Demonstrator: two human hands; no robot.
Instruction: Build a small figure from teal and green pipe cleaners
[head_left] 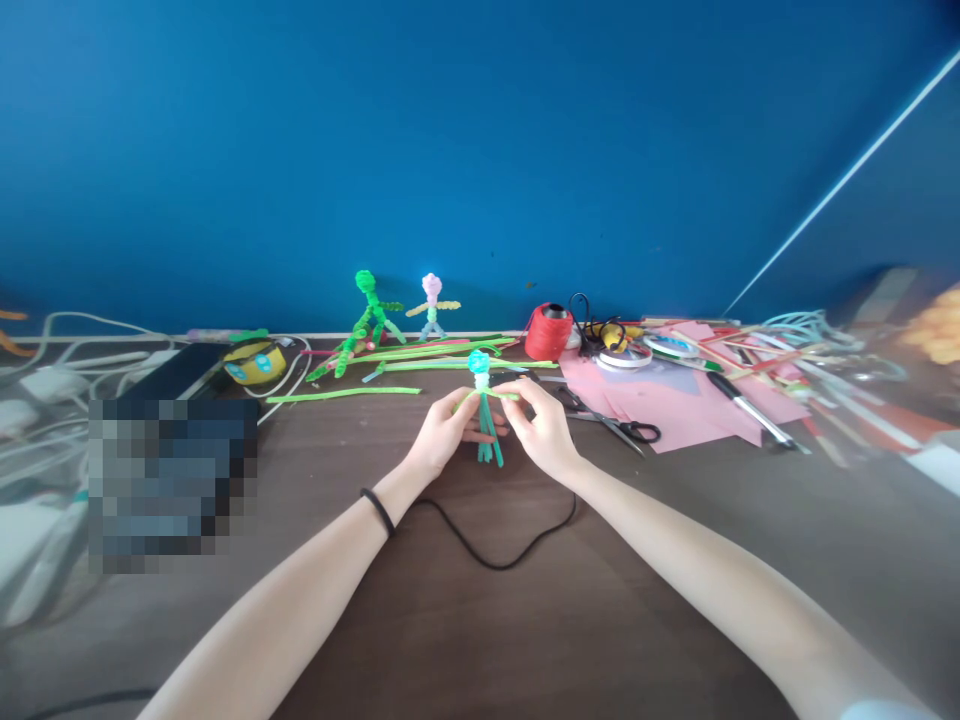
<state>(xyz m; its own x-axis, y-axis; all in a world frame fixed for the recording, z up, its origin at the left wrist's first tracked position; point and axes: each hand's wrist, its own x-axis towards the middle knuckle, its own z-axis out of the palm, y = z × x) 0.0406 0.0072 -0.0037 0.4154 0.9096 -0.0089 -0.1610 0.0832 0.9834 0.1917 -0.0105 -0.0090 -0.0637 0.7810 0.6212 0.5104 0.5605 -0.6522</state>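
While both forearms reach up from the bottom corners, my left hand and right hand pinch the pipe-cleaner figure at frame centre above the table.

Dark wooden table, black cord, scissors, pink paper, red spool, green pipe cleaners

The scene is evenly and brightly lit, with only faint shadows cast beneath the fingers. Sharp focus is kept around them; far left and right of them, edges are smeared, stretched and blurred. One patch at left is pixelated.
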